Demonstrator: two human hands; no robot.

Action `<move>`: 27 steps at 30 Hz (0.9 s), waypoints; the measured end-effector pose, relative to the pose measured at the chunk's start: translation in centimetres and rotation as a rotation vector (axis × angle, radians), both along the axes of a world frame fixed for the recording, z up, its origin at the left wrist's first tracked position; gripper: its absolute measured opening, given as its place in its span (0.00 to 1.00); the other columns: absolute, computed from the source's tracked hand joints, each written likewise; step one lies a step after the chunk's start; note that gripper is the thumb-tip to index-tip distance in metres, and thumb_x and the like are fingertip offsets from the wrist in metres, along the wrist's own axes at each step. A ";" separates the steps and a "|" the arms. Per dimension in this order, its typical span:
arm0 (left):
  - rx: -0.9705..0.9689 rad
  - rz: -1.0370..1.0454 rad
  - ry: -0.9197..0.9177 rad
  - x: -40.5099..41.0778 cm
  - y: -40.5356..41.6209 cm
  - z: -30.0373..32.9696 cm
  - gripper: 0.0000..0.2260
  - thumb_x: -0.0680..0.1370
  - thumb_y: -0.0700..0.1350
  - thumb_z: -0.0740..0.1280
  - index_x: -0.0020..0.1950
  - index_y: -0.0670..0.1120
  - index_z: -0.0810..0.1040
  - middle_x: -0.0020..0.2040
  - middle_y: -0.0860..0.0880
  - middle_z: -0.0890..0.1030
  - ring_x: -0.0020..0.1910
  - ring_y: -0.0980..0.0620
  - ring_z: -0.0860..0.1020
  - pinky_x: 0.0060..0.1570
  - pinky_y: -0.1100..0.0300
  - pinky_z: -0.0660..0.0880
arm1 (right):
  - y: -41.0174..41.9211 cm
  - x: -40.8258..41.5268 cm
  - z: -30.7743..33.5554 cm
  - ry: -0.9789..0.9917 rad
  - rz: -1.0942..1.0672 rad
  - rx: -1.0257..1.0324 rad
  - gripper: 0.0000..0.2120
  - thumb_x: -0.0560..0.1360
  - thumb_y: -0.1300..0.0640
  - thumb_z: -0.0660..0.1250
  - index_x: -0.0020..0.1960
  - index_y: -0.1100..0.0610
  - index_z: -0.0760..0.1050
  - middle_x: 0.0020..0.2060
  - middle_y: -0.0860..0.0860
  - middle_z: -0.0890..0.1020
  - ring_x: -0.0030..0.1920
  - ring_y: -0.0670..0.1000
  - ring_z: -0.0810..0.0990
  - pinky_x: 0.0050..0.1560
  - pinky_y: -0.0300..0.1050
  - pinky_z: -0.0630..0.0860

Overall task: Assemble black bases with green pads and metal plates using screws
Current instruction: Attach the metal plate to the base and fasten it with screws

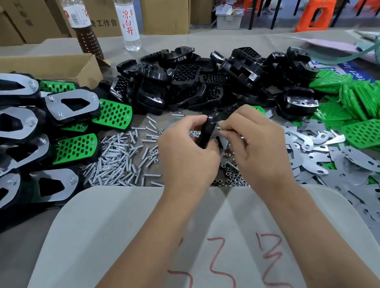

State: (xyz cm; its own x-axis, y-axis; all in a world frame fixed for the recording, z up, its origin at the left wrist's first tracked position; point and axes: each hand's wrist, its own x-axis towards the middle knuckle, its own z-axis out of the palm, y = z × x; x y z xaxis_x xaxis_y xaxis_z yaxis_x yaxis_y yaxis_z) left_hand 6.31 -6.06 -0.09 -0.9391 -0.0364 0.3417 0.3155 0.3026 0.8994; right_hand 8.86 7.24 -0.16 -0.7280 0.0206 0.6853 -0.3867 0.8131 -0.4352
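My left hand (pixel 187 150) grips a black base (pixel 207 131), fingers curled round its edge, holding it upright above the tabletop (pixel 3 252). My right hand (pixel 253 144) is beside it, grip pinched together on something small and silvery at the base's right face; too small to tell whether a screw or a nut. A metal plate (pixel 218 136) sits against that same face, partly hidden by my fingers.

Directly under and just left of my left hand: loose screws (pixel 115 158) scattered in a heap. Under my right hand: a cluster of small nuts (pixel 233 179).

Beyond both hands: a pile of unassembled black bases (pixel 180 80). Far right of my right hand: green pads (pixel 365 110) stacked and spilled, with flat metal plates (pixel 340 160) strewn nearer to me.

Well left of my left hand: finished assemblies (pixel 69 105), black with green pad and plate screwed on, lying overlapped. Behind those, an open cardboard box (pixel 50 64) and two bottles (pixel 126 14), one clear, one part-filled with brown liquid.

Near me, under my forearms: pale cloth (pixel 112 242) with red marks.
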 end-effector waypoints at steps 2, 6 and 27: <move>-0.004 -0.003 0.002 0.0 0.0 0.1 0.13 0.72 0.38 0.75 0.55 0.48 0.86 0.48 0.56 0.86 0.48 0.51 0.85 0.51 0.50 0.83 | 0.3 -0.2 -0.3 0.033 0.013 -0.012 0.04 0.78 0.69 0.71 0.44 0.65 0.81 0.39 0.54 0.78 0.40 0.54 0.76 0.39 0.51 0.74; -0.022 -0.005 0.005 0.1 0.0 0.3 0.12 0.72 0.39 0.75 0.54 0.50 0.86 0.47 0.58 0.85 0.47 0.54 0.85 0.50 0.51 0.83 | 0.8 -0.5 -0.6 0.058 0.017 -0.030 0.04 0.77 0.66 0.73 0.44 0.65 0.82 0.38 0.54 0.79 0.40 0.54 0.78 0.39 0.53 0.75; -0.048 0.026 0.016 0.2 0.2 0.1 0.12 0.73 0.42 0.76 0.56 0.50 0.85 0.49 0.56 0.85 0.50 0.51 0.84 0.52 0.50 0.81 | -0.7 -0.1 -1.0 -0.083 0.063 -0.447 0.04 0.77 0.67 0.72 0.45 0.60 0.80 0.38 0.48 0.82 0.40 0.49 0.79 0.43 0.47 0.78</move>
